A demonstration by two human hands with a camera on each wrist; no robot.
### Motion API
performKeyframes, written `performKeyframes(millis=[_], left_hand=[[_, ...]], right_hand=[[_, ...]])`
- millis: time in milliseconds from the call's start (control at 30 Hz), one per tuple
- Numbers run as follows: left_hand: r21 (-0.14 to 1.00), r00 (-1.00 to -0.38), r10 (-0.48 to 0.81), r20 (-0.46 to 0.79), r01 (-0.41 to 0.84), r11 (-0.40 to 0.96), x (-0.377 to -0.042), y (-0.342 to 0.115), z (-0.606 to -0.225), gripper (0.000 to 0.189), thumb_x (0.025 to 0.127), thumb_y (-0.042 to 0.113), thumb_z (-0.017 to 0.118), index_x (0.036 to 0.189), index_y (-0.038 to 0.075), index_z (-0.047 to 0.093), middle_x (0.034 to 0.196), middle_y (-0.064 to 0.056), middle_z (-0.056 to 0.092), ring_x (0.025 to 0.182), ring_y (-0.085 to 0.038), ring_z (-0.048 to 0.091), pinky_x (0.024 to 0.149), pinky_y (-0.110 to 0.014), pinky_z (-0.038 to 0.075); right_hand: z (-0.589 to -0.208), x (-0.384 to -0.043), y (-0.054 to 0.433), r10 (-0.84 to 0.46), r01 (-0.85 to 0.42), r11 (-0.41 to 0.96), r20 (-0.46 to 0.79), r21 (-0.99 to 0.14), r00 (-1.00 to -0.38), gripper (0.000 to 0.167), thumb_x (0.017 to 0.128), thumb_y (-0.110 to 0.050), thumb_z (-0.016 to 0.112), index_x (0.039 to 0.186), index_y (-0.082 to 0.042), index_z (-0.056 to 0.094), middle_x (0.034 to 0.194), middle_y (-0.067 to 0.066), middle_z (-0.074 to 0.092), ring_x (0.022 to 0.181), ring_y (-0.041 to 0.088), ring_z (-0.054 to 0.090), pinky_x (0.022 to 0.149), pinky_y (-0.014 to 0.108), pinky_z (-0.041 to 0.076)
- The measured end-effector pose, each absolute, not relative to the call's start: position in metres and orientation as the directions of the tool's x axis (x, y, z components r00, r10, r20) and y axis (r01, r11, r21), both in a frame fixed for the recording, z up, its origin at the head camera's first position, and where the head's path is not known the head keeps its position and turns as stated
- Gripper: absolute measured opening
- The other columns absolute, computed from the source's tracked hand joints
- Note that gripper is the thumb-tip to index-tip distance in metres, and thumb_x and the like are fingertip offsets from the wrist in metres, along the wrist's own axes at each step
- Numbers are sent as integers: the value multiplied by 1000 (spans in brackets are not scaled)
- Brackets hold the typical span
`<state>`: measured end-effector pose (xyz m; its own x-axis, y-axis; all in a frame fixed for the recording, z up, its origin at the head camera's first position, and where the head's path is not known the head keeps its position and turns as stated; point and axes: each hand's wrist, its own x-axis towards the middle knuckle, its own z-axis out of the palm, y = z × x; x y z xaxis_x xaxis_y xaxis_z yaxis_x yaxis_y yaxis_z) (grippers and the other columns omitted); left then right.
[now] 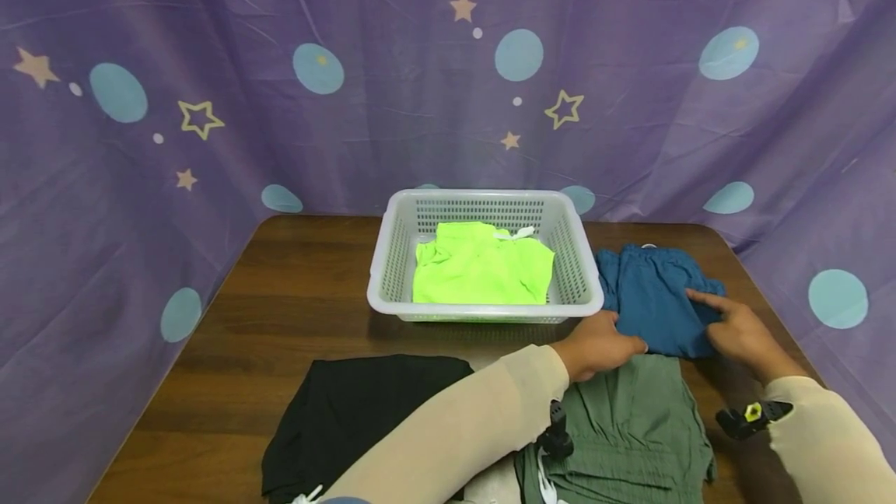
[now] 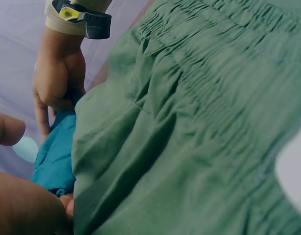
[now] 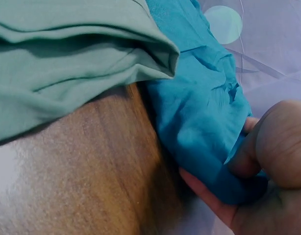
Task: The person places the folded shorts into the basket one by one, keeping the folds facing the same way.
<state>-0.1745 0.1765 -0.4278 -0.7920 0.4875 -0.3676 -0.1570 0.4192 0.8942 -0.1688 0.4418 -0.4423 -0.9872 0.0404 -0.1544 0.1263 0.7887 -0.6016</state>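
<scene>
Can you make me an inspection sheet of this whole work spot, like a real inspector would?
Surface: brown wooden table, carrying clothes and a basket.
Job's things: blue garment beside the white basket; bright lime garment inside the basket; green garment on the near side of the blue one; black garment near the front.
Clutter: something pale between the black and green garments, too hidden to name.
Hands: left hand grips the blue garment's near edge; right hand holds its right side.
Cables: nothing seen.
Surroundings: purple curtain with stars and blue spots, behind the table and along both sides.
</scene>
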Motion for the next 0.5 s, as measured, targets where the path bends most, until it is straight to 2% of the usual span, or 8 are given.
performKeyframes(millis=[67,133,200,267,300,367,433,500], left_hand=[[904,-795,494,-353,-154,398,-174,175,-428,67,94,26,72,153,7,45,152,-2,47,133,-15,48,102,-36,47],[912,-796,499,-342,-154,379,-173,174,-429,68,94,25,72,153,5,44,153,-3,46,133,-15,48,102,-35,47],[919,-802,497,-331,-155,361,-172,174,-429,68,94,24,73,153,4,44,153,-5,46,133,-15,48,102,-35,47],[922,-806,494,-325,-155,353,-172,175,-429,69,95,24,73,153,3,43,153,-5,45,134,-16,48,102,-35,47],[924,-809,492,-322,-155,350,-172,175,-430,70,94,24,73,153,3,43,153,-5,45,134,-16,47,102,-35,47],[926,-810,492,-318,-154,346,-172,176,-431,70,95,24,73,154,3,42,154,-5,44,136,-17,46,103,-36,47],[926,-813,490,-315,-148,349,-172,177,-431,70,95,24,73,154,3,41,155,-5,44,136,-16,46,103,-35,47],[927,-817,489,-305,-138,348,-171,178,-432,70,95,23,73,154,2,42,154,-5,45,136,-15,46,103,-34,47]], right_hand=[[-443,-169,443,33,122,784,-155,-609,-987,80,76,9,44,155,3,36,153,47,15,141,58,18,91,61,32],[-444,-169,443,27,110,779,-143,-617,-989,80,77,9,44,156,1,36,154,46,14,141,57,19,93,62,31],[-446,-168,443,14,83,789,-117,-609,-993,80,78,10,45,157,-1,35,153,47,18,127,57,39,85,58,40],[-447,-168,443,-1,50,802,-86,-595,-996,81,79,10,45,158,-2,34,150,47,25,100,49,53,72,50,45],[-447,-167,443,-10,33,807,-70,-589,-997,82,79,11,46,158,-3,34,149,47,28,87,42,53,64,45,44],[-448,-166,443,-39,-12,816,-35,-578,-999,81,80,11,46,158,-3,34,147,46,32,81,38,49,60,40,40],[-448,-166,442,-55,-37,815,-14,-579,-998,77,79,13,45,154,-2,43,146,45,35,94,45,52,69,45,43],[-449,-165,442,-66,-60,815,10,-576,-998,70,78,14,45,145,1,55,144,45,38,115,54,49,81,51,43]])
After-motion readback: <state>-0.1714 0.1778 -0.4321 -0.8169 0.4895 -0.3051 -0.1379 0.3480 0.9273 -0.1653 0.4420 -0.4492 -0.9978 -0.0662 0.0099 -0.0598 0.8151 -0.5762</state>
